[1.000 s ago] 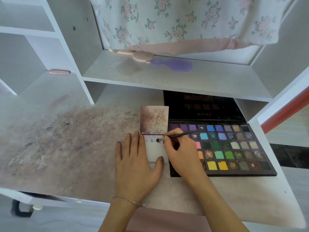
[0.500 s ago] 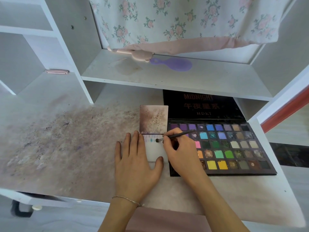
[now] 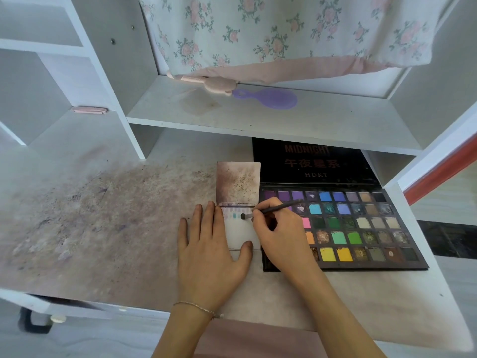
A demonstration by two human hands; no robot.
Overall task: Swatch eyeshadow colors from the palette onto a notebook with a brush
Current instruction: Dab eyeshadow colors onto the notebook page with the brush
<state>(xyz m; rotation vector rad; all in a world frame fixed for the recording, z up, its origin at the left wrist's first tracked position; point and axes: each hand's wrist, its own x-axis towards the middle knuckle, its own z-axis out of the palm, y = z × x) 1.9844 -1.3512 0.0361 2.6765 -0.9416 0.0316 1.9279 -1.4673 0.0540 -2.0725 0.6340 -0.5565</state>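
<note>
A small open notebook (image 3: 241, 229) lies on the desk, its stained cover flipped up behind the white page. Faint purple and teal swatches run along the page's top edge. My left hand (image 3: 209, 254) lies flat on the page's left side, fingers straight, thumb on its lower edge. My right hand (image 3: 277, 235) pinches a thin dark brush (image 3: 273, 208), whose tip touches the page just right of the teal swatch. The open eyeshadow palette (image 3: 340, 228), with several rows of coloured pans and a black lid, sits to the right, partly under my right hand.
A white shelf (image 3: 258, 120) overhangs the back of the desk and carries a purple hairbrush (image 3: 268, 98) and a pink object (image 3: 211, 82). Floral fabric (image 3: 284, 34) hangs above. The desk surface (image 3: 103, 215) left of the notebook is stained with powder.
The brush tip has shifted slightly left along the page's top row. My left hand has stayed in place on the notebook.
</note>
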